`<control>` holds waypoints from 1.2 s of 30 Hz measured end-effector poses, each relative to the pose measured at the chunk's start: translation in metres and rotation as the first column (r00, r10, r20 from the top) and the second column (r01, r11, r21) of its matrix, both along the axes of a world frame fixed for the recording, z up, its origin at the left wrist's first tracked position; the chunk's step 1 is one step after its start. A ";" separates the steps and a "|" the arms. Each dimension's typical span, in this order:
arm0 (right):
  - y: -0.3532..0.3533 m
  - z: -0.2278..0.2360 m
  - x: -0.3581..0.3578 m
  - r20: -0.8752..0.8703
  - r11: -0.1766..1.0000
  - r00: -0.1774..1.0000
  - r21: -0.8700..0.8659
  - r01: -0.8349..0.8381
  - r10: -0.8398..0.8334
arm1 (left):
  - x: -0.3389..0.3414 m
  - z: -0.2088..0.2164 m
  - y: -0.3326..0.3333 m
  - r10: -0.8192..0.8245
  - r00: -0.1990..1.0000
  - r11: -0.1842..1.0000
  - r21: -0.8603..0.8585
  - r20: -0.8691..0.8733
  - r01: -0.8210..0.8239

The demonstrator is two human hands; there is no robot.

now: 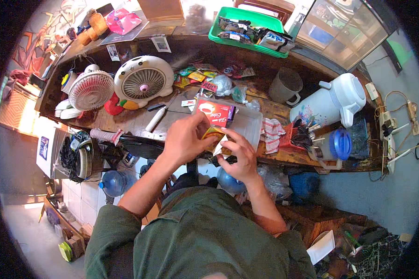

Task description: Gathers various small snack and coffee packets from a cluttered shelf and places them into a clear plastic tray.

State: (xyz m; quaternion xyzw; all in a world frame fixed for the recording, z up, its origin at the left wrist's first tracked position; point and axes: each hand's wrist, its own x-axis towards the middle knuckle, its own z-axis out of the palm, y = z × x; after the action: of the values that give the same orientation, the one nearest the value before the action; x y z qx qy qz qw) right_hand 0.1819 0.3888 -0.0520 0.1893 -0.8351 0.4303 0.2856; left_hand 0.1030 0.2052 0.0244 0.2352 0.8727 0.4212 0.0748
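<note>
Two bare hands at the near edge of a wooden desk. The left hand and right hand grasp a small yellow-and-white packet between their fingertips, just in front of a clear plastic container. A red box lies in or across that container. At the rear, a green tray holds dark packages; at right, a red basket contains dark utensils. The contents of the grey mug cannot be discerned.
</note>
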 end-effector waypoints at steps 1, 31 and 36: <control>-0.002 0.000 0.000 -0.001 1.000 1.000 0.003 0.002 -0.002 | 0.001 0.003 0.002 0.019 1.000 0.993 -0.113 0.009 -0.018; -0.028 0.004 -0.050 0.105 0.983 0.979 -0.042 0.178 -0.173 | -0.232 -0.220 -0.019 -0.168 0.948 0.643 -0.759 -0.270 -0.102; -0.031 0.004 -0.050 0.151 0.974 0.965 -0.050 0.223 -0.213 | -0.236 -0.235 -0.021 -0.128 0.974 0.678 -0.733 -0.189 -0.053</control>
State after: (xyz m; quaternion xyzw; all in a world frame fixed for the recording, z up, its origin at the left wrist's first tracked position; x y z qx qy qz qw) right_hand 0.1319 0.3580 -0.0480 0.0550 -0.8546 0.4363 0.2761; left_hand -0.1331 0.1844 -0.2109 0.2494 0.9657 0.0048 0.0721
